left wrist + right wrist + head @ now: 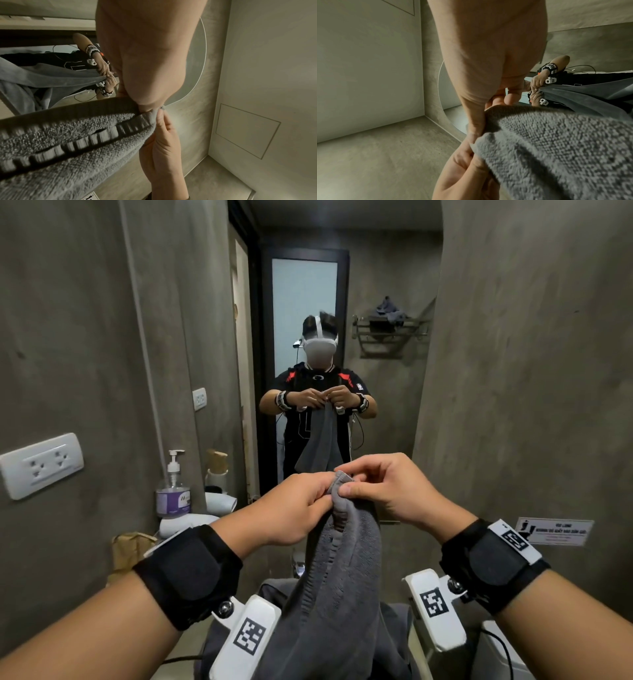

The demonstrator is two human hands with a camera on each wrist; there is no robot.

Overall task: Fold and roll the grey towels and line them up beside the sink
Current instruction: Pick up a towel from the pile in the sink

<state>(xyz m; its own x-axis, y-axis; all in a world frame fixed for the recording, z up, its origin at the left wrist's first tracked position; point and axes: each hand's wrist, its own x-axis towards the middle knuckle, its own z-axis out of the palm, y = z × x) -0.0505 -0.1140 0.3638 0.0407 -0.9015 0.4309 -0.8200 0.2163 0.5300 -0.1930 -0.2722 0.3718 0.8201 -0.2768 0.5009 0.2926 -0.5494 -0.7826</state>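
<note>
A grey towel is being held up before the mirror, its top corner being pinched by the left hand and right hand together, its length hanging straight down between both wrists.

A grey towel of looped terry is held up by its top corner, which is bunched together. It hangs straight down in long loose folds. A ribbed hem band is seen running along the edge. The lower part is draped over more grey cloth, blurred below.
</note>
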